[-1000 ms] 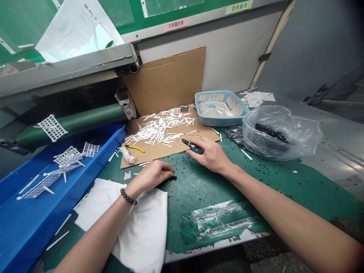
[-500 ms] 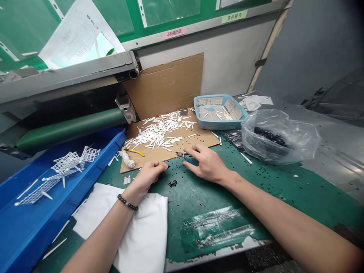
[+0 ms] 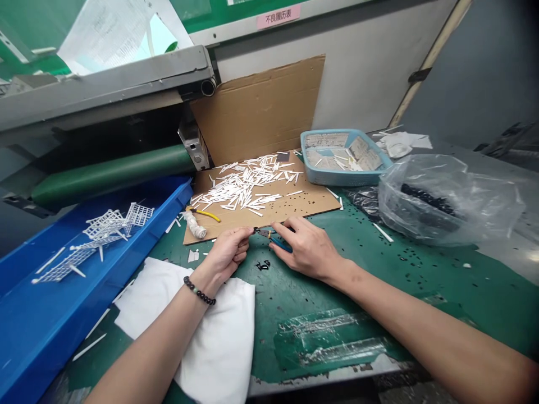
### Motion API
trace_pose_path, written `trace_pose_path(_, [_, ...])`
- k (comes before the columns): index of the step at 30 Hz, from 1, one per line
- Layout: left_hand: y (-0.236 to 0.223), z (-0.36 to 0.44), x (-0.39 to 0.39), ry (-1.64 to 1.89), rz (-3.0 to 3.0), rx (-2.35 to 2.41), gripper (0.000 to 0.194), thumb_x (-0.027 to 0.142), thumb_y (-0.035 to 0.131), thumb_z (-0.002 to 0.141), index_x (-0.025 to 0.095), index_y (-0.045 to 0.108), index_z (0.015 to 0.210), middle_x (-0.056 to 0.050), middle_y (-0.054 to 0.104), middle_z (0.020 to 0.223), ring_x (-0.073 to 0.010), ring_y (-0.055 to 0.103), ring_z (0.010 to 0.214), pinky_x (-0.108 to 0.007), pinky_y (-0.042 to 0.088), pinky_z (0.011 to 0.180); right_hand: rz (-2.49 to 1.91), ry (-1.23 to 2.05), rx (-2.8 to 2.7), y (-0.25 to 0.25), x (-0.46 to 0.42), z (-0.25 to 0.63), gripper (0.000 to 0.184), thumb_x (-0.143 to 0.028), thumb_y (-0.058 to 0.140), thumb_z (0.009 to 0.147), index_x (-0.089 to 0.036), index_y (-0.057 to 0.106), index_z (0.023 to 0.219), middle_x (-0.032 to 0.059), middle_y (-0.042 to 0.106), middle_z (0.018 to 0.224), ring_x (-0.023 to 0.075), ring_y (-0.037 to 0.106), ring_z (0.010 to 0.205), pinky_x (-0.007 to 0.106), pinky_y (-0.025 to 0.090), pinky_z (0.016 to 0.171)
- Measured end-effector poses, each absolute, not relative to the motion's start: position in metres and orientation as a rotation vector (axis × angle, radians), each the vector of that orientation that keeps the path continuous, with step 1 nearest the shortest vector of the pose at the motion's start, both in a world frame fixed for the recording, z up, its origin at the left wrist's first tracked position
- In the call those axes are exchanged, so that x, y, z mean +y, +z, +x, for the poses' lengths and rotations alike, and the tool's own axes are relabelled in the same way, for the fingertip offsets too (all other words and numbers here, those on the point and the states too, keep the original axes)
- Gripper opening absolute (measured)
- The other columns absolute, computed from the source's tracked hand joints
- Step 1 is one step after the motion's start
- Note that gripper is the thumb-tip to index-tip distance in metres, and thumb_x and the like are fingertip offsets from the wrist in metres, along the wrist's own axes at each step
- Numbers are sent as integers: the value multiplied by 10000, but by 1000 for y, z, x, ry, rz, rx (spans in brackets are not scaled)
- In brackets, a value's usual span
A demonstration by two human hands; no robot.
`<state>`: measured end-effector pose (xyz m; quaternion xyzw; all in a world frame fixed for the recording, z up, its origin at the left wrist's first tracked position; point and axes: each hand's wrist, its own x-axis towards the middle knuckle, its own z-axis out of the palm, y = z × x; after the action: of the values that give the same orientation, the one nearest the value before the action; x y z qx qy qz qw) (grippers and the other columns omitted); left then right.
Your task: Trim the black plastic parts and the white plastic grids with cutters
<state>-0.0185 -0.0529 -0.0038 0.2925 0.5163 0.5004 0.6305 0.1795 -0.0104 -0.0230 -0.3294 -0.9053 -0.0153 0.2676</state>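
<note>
My right hand (image 3: 309, 249) is closed around blue-handled cutters (image 3: 273, 238), their tip pointing left toward my left hand. My left hand (image 3: 229, 252), with a bead bracelet on the wrist, has its fingers pinched together at the cutter tip, at the near edge of a cardboard sheet (image 3: 295, 205); what it pinches is too small to make out. A small cluster of black parts (image 3: 264, 264) lies on the green mat just below both hands. White plastic sticks (image 3: 248, 185) are heaped on the cardboard.
A blue bin (image 3: 42, 314) at left holds white plastic grids (image 3: 112, 224). A white cloth (image 3: 210, 336) lies under my left forearm. Yellow-handled pliers (image 3: 202, 213) lie on the cardboard. A light-blue tray (image 3: 343, 177) and a clear bag of black parts (image 3: 442, 202) sit at right.
My right hand drew the blue cutters left and nearer, and my left hand moved up from the black parts to meet the cutter tip. The camera tilted slightly.
</note>
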Motion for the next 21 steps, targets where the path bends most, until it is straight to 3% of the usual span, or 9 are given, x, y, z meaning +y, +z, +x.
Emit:
trace_pose_path(11, [-3, -17, -57, 1070, 845, 1323, 261, 340, 715, 685, 162, 525, 692, 106, 265, 505, -34, 161, 417, -186, 93, 382, -909, -115, -2559, -18, -15, 180, 291, -314, 571, 901, -139, 577, 1133, 109, 580, 944, 230, 501, 878, 320, 417, 743])
trace_pose_path(21, [-3, -17, -57, 1018, 875, 1328, 249, 324, 736, 660, 147, 564, 695, 102, 287, 498, -30, 177, 411, -186, 100, 385, -1014, -139, -2741, -19, -19, 179, 167, -266, 602, 896, -174, 568, 1031, 74, 598, 908, 218, 558, 824, 296, 396, 638])
